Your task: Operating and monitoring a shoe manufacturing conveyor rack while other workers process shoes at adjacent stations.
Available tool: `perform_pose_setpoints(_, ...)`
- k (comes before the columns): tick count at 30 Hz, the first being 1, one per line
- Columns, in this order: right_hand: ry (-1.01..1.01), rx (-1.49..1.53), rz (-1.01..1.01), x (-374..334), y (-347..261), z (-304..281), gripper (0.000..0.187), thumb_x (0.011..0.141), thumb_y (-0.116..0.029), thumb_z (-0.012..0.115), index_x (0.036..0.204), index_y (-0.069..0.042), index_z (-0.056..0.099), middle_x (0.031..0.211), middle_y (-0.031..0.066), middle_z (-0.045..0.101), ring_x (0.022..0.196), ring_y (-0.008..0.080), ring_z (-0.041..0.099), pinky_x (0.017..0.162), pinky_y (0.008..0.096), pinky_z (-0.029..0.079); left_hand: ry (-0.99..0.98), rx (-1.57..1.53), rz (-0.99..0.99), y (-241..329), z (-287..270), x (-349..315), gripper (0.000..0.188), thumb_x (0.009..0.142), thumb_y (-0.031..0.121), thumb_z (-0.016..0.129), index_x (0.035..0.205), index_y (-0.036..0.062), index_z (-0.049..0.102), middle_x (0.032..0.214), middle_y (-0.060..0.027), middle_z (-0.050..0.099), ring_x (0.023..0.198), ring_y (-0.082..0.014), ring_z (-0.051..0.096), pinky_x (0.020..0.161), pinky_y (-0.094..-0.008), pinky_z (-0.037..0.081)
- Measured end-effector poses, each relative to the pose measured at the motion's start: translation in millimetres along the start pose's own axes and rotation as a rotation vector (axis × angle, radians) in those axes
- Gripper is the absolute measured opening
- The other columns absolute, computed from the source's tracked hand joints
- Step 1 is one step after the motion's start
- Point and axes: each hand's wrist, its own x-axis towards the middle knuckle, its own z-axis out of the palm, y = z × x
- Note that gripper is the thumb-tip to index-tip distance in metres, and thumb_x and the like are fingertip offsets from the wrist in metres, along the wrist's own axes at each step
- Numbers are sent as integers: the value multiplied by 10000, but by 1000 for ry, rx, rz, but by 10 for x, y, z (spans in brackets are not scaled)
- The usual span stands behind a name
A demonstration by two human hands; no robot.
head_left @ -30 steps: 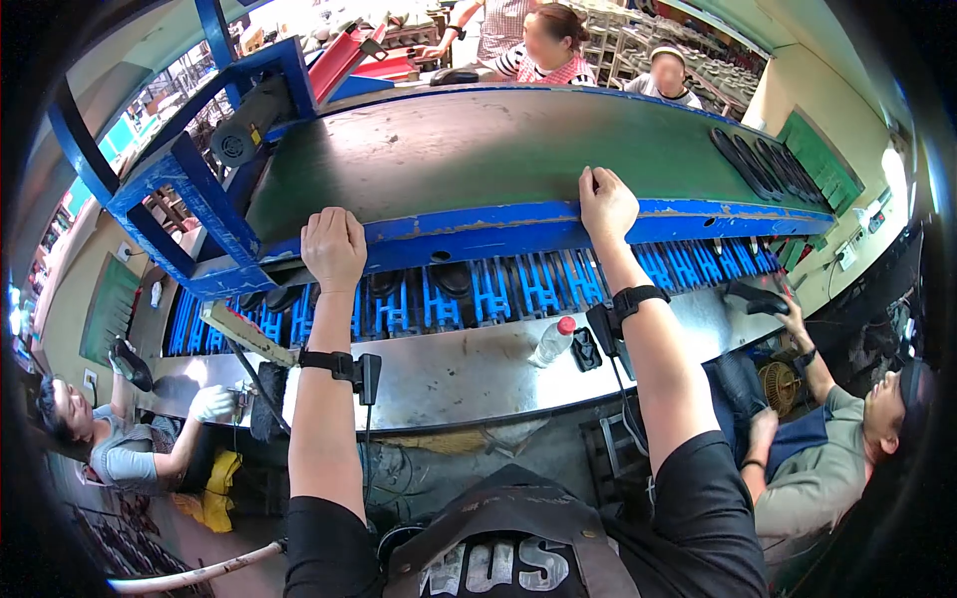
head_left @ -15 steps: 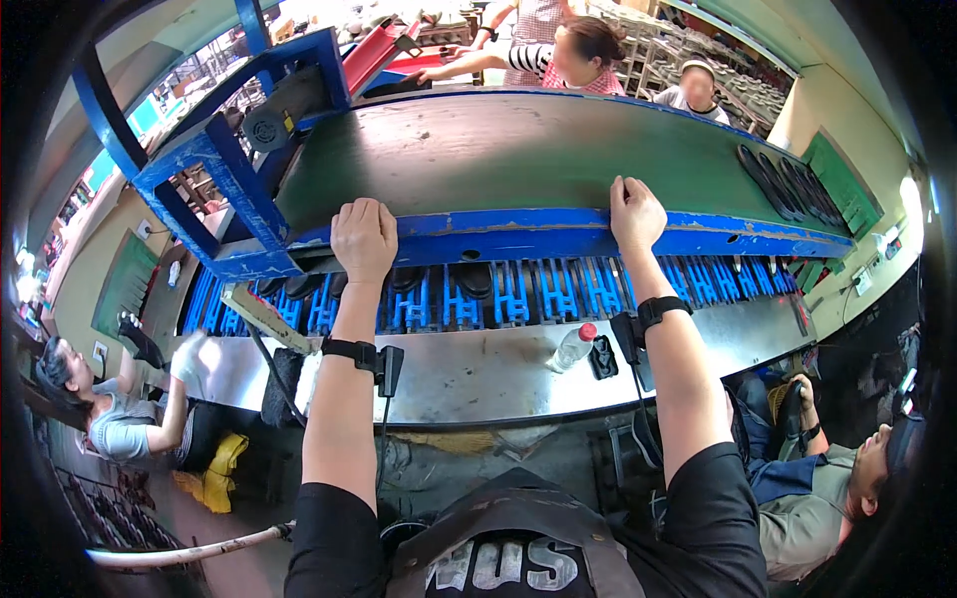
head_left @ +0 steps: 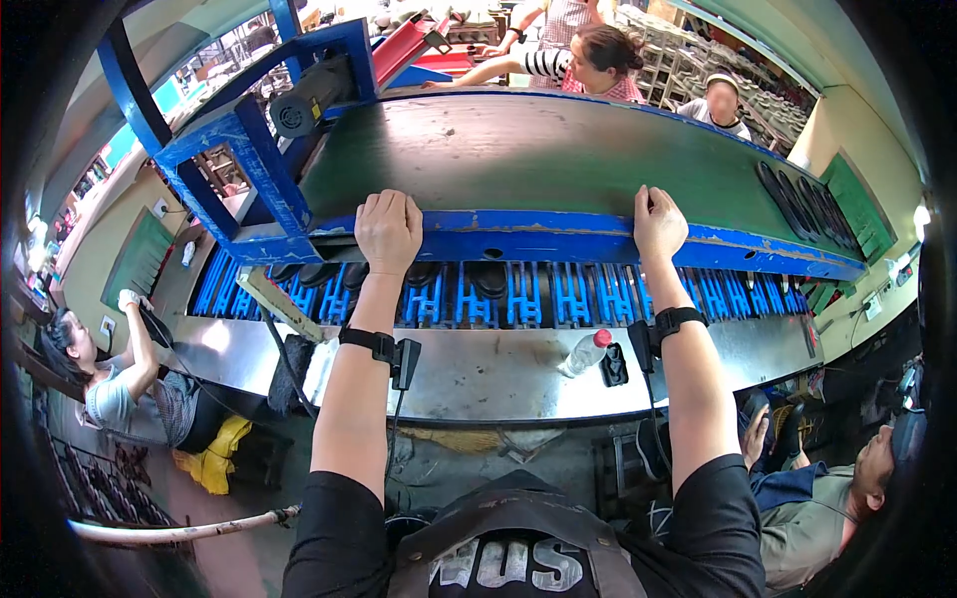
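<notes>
My left hand (head_left: 389,231) is closed in a fist and rests at the blue front rail (head_left: 528,234) of a conveyor. My right hand (head_left: 659,225), also a fist, lies over the same rail farther right. Nothing shows in either hand; the fingertips are folded under. Behind the rail stretches the green conveyor belt (head_left: 478,169), with several dark shoe soles (head_left: 788,202) on its right end. Below it stands a row of blue metal racks (head_left: 570,291), with dark soles (head_left: 488,280) among them.
A plastic bottle with a red cap (head_left: 586,353) and a black tray (head_left: 614,365) sit on the metal table (head_left: 478,374). A motor (head_left: 311,100) is in the blue frame at left. Co-workers sit at left (head_left: 140,394) and right (head_left: 817,508); others are beyond the belt.
The view has shifted, so the conveyor and both my hands appear slightly farther right. My fists keep their places on the rail. The left co-worker's raised hand has moved toward the wall.
</notes>
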Motion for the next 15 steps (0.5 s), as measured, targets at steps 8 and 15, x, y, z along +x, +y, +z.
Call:
perform_pose_setpoints(8,9,11,-9,-5,-13,9,337,937,-268,606,671,-64,573,718,98,606,635,338,604,565,418,468,13,-6,5,-23,-13,-1,141,850,104,622,720,59,590,756,-75,585,730,-274,573,660,-395,438)
perform_pose_setpoints(15,12,11,-4,3,22,23,340,938,-276,607,672,-66,575,713,101,602,634,337,604,566,420,467,1,7,-2,-11,3,-2,143,854,111,620,723,63,590,757,-76,586,732,-277,573,662,-399,438)
